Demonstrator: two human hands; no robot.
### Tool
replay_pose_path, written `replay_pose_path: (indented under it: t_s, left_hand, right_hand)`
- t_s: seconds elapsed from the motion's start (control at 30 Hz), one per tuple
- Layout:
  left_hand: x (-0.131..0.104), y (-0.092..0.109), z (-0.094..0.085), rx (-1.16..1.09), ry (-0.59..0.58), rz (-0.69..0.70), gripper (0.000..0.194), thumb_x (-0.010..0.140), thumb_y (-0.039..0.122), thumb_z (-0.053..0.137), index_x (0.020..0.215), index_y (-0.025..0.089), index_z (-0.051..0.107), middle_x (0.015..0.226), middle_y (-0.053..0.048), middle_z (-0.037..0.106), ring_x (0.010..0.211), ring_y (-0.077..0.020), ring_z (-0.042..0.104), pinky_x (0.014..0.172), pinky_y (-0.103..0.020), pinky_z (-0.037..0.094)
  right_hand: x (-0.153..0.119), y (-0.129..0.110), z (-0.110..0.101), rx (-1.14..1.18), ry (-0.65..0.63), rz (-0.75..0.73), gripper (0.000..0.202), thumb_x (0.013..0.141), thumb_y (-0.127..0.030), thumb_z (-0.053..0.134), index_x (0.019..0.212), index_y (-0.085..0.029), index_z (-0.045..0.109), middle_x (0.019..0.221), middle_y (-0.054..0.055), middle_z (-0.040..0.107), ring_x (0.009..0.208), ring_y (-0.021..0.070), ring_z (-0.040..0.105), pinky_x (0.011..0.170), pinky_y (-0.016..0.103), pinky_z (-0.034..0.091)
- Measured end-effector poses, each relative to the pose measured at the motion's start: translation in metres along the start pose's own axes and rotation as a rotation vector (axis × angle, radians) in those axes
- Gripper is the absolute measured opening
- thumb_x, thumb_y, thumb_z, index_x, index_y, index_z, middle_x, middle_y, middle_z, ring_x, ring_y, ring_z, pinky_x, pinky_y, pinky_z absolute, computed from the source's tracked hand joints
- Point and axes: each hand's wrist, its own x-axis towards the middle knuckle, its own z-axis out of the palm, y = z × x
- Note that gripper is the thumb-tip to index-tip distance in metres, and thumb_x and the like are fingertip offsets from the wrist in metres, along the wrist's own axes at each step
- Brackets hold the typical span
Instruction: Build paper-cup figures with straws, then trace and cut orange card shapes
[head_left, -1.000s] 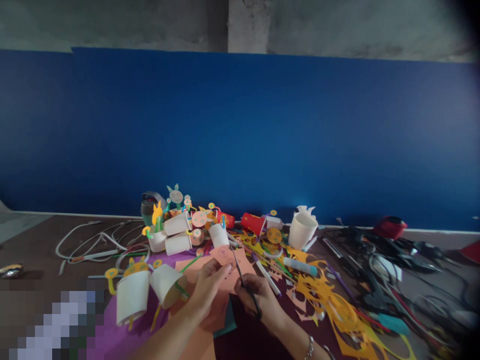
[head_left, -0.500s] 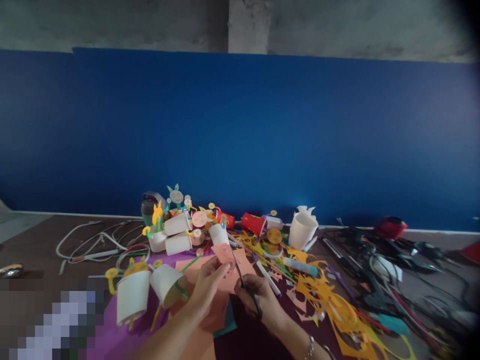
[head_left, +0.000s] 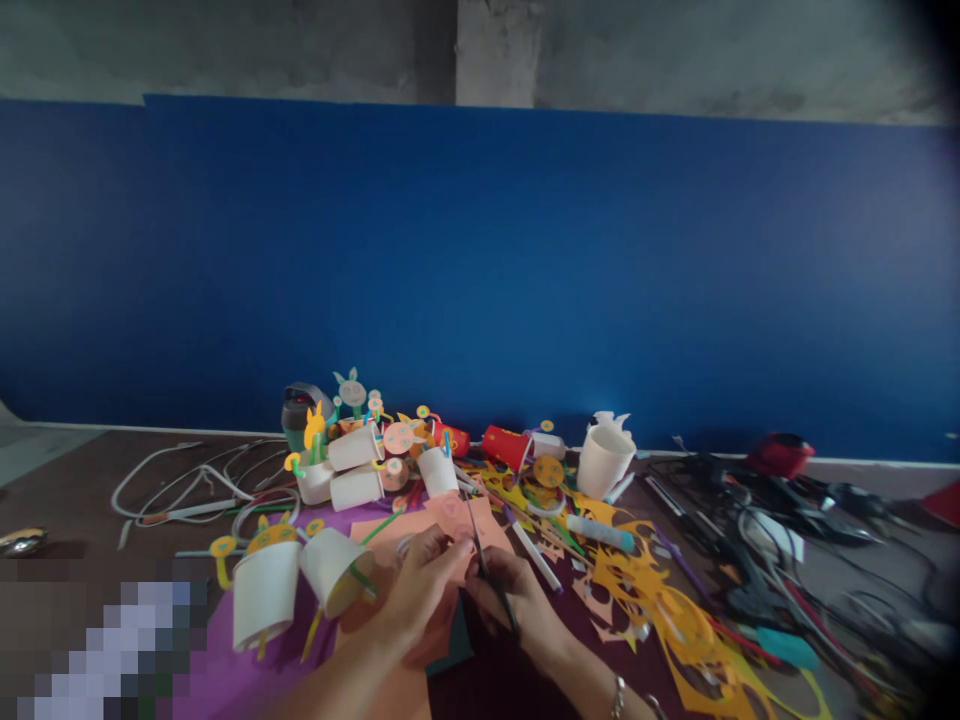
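My left hand (head_left: 426, 575) is closed, pinching a small piece of pink paper (head_left: 451, 508) with faint drawn marks. In my right hand (head_left: 517, 590) is a pair of dark-handled scissors (head_left: 495, 580), its blades pointing up and away at the right edge of that paper. Both hands are close together over larger orange-pink sheets (head_left: 386, 675). A teal sheet (head_left: 451, 640) shows beneath them. White paper cups with straw arms and paper faces surround the work; one cup (head_left: 264, 595) stands left of my left hand, and another cup (head_left: 330, 570) tilts beside it.
Yellow paper offcuts (head_left: 675, 620) spread to the right, with a glue stick (head_left: 600, 532) and a white marker (head_left: 534, 552) among them. Black cables and a glue gun (head_left: 757, 590) lie farther right. White cable (head_left: 172, 490) loops at the left. A blue panel (head_left: 480, 270) rises behind.
The pink paper has been turned and lowered slightly toward me in my left hand. My left hand has shifted a little to the right, nearer the scissors.
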Motion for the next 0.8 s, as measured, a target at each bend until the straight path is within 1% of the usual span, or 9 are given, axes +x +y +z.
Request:
replay_pose_path:
  t_s: [0.13,0.27,0.47,0.67,0.8]
  left_hand:
    - [0.0,0.002,0.0,-0.017,-0.01,0.001,0.014,0.077,0.029,0.063,0.076,0.015,0.065,0.073,-0.002,0.062,0.072,-0.0166,0.053,0.068,-0.026,0.041]
    - [0.001,0.006,0.001,-0.037,-0.013,-0.021,0.013,0.076,0.029,0.065,0.077,0.016,0.066,0.074,-0.002,0.064,0.075,-0.0174,0.055,0.071,-0.026,0.042]
    - [0.001,0.01,0.001,-0.051,-0.025,-0.019,0.013,0.076,0.029,0.064,0.076,0.016,0.067,0.074,-0.002,0.065,0.074,-0.0176,0.056,0.07,-0.025,0.042]
    - [0.001,0.008,-0.001,-0.002,0.002,-0.029,0.017,0.076,0.033,0.064,0.075,0.016,0.066,0.076,-0.004,0.066,0.078,-0.0216,0.057,0.072,-0.028,0.042]
    - [0.002,0.006,-0.004,0.017,0.005,-0.022,0.017,0.077,0.034,0.063,0.076,0.017,0.066,0.076,-0.004,0.066,0.078,-0.022,0.056,0.072,-0.029,0.041]
  right_hand:
    - [0.001,0.003,-0.001,0.019,0.019,-0.026,0.032,0.065,-0.037,0.078,0.069,-0.016,0.055,0.047,-0.009,0.042,0.037,0.0033,0.032,0.036,0.016,0.024]
    - [0.001,0.003,-0.001,0.008,0.032,-0.006,0.031,0.065,-0.035,0.078,0.068,-0.016,0.054,0.047,-0.009,0.039,0.038,0.0034,0.03,0.037,0.017,0.022]
    - [0.0,0.0,-0.001,0.026,0.03,0.02,0.031,0.064,-0.036,0.078,0.068,-0.016,0.055,0.048,-0.009,0.04,0.038,0.0027,0.029,0.037,0.017,0.021]
    - [0.0,-0.007,-0.001,0.007,0.03,0.057,0.033,0.064,-0.039,0.077,0.067,-0.016,0.054,0.043,-0.011,0.037,0.036,0.0024,0.027,0.035,0.017,0.02]
    - [0.0,-0.008,-0.001,0.008,0.021,0.057,0.033,0.064,-0.039,0.077,0.068,-0.016,0.053,0.042,-0.011,0.036,0.035,0.002,0.026,0.034,0.016,0.019]
